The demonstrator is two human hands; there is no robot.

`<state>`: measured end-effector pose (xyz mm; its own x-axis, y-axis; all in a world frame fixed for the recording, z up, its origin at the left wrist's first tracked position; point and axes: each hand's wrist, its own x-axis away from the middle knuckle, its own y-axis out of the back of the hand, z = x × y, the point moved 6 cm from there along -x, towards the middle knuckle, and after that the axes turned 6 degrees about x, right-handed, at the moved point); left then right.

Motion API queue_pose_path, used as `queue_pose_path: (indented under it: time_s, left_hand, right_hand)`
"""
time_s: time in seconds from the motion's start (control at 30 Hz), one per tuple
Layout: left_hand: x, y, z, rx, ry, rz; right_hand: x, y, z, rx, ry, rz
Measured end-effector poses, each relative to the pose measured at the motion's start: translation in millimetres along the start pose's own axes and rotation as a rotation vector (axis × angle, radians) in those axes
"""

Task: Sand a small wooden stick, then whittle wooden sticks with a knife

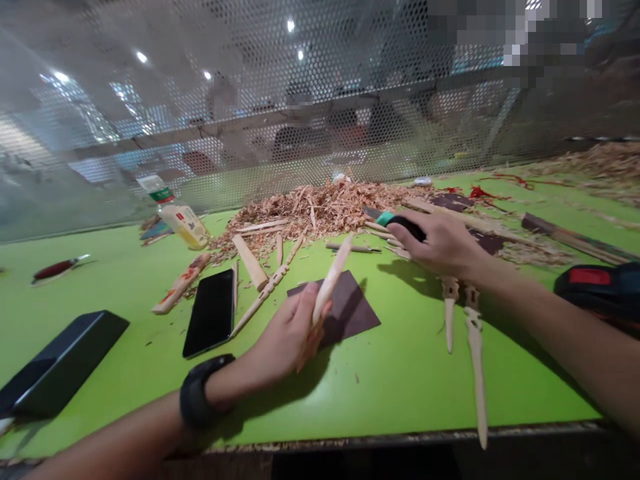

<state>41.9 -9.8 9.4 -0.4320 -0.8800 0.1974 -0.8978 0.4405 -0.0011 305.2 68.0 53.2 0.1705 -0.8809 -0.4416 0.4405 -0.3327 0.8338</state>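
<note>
My left hand (pixel 293 327) is closed around a pale, flat wooden strip (pixel 334 277) with a tapered tip, held up at a slant over a dark sheet that looks like sandpaper (pixel 353 310). My right hand (pixel 440 243) grips a carving knife by its black and teal handle (pixel 407 228); the blade (pixel 371 212) points left toward the pile of wood shavings (pixel 330 207). Knife and strip are apart. Below my right hand lie two carved wooden pieces (pixel 477 373), the longer one reaching past the table edge. A thin wooden-handled tool (pixel 353 248) rests behind the strip.
On the left are a phone (pixel 210 313), a dark box (pixel 65 360), a red-handled knife (pixel 55 269) and a bottle (pixel 180 220). Carved sticks (pixel 265 293) lie beside the phone. A black and red tape measure (pixel 600 287) sits at right. Perforated metal mesh (pixel 320 100) stands behind the green table (pixel 400 400).
</note>
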Motion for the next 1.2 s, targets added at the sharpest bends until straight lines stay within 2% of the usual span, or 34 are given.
queue_pose_path:
  time_s: [0.1,0.23,0.37,0.47,0.57,0.67,0.77,0.93,1.07,1.2]
  left_hand:
    - [-4,2,-2,-0.013,-0.027,-0.019]
    - [-8,-2,7,-0.005,0.023,0.067]
    - [-8,-5,11,0.036,0.042,0.111]
    - [-5,-9,8,0.058,0.024,0.159]
    - [0,-15,5,0.073,0.017,0.234]
    - [3,-18,4,0.080,0.025,0.269]
    - [2,-16,6,0.065,0.019,0.245]
    - [-3,-10,11,0.102,-0.001,0.180]
    - [-7,-8,14,0.117,-0.028,0.186]
    - [-9,-6,13,0.159,-0.049,0.160]
  right_hand:
    - [2,-7,20,-0.248,-0.006,0.032]
    - [13,-28,43,-0.527,-0.068,0.137]
    - [20,-39,51,-0.646,-0.079,0.249]
    - [19,-38,53,-0.679,-0.056,0.210]
    - [17,-35,51,-0.686,-0.049,0.137]
    - [17,-35,50,-0.673,-0.068,0.132]
    - [20,-36,51,-0.573,-0.049,0.151]
    - [25,-32,56,-0.330,0.124,0.122]
    - [31,-36,66,-0.257,0.229,0.238]
    - [36,-35,80,-0.280,0.321,0.326]
